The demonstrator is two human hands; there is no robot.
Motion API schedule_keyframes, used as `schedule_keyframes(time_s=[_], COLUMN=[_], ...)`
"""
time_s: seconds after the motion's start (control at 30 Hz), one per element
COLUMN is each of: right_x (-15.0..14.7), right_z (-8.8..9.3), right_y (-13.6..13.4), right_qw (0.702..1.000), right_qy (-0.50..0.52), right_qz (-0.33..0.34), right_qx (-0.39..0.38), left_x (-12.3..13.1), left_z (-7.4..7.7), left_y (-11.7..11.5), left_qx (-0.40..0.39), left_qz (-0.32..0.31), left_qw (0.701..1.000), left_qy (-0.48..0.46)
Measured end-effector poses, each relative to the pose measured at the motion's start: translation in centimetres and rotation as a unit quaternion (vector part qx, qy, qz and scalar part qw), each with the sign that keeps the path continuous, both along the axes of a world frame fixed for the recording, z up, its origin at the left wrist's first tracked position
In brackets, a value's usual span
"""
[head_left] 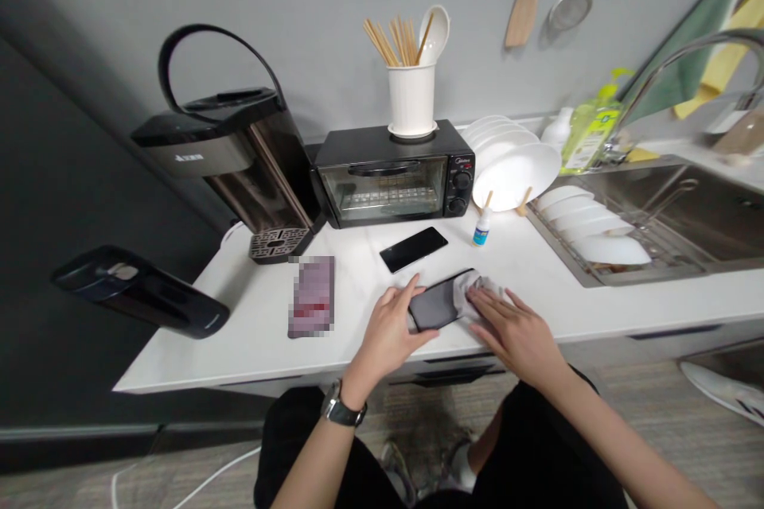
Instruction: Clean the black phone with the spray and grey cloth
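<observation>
My left hand grips the near left end of a black phone that lies on the white counter. My right hand lies flat, fingers stretched out, pressing a grey-white cloth onto the phone's right end. A wristwatch is on my left wrist. A second black phone lies flat a little farther back. A small white dropper bottle with a blue label stands behind it to the right.
A black toaster oven carries a white utensil holder. A black water dispenser stands at the left, a blurred card in front of it. White plates and a sink with dishes are at the right.
</observation>
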State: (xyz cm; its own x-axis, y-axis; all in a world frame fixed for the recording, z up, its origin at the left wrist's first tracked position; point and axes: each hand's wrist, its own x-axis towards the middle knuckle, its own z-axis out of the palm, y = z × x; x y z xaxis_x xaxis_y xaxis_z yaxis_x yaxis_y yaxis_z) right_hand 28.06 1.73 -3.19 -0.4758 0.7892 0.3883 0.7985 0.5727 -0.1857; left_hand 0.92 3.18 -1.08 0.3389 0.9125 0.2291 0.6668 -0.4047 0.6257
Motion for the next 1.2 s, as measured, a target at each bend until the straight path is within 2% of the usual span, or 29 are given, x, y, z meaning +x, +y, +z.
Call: schedule_keyframes(time_s=[0.1,0.23,0.33,0.4,0.47,0.57,0.7,0.8,0.9,1.03,1.13,1.2], right_x=[-0.1,-5.1,-9.1,-10.3,-9.8,-6.6,-1.7,-0.6,-2.5,-7.5,-10.4,-10.7], right_z=[-0.5,-0.5,0.0,0.5,0.8,0.9,0.4,0.0,-0.2,0.2,0.6,0.7], right_y=[1.1,1.6,0.4,-0.6,-1.4,-1.7,-0.7,0.7,1.9,1.7,-0.1,-1.6], right_qw=[0.998,0.993,0.997,0.998,0.997,0.996,1.0,0.998,0.995,0.991,0.997,0.998], right_qy=[-0.007,0.018,0.038,0.054,0.069,0.063,0.022,0.014,0.022,0.041,0.052,0.065], right_qz=[-0.049,-0.103,-0.059,-0.005,0.035,0.053,-0.014,-0.06,-0.091,-0.121,-0.048,0.01], right_qx=[0.033,0.054,0.035,0.008,-0.019,-0.038,-0.005,0.022,0.035,0.029,0.012,-0.006], left_x=[0.5,1.3,1.2,0.9,0.6,0.5,0.7,0.8,1.0,0.9,0.5,0.3], left_z=[-0.1,-0.2,-0.5,-0.6,-0.6,-0.4,-0.2,0.0,0.2,0.2,-0.1,-0.3], left_y=[0.4,0.6,0.4,0.2,-0.1,-0.4,-0.3,-0.1,0.0,0.0,0.1,0.0], left_qx=[0.001,0.011,0.021,0.021,0.019,0.023,0.026,0.029,0.031,0.03,0.021,0.011], left_qz=[-0.028,-0.037,-0.018,-0.014,-0.003,0.021,0.008,-0.002,-0.001,0.004,0.003,-0.004], left_qw=[1.0,0.999,0.999,0.999,0.999,0.999,0.999,0.999,0.999,0.999,0.999,0.999], left_qy=[0.005,0.012,0.024,0.029,0.032,0.03,0.02,0.025,0.035,0.037,0.037,0.039])
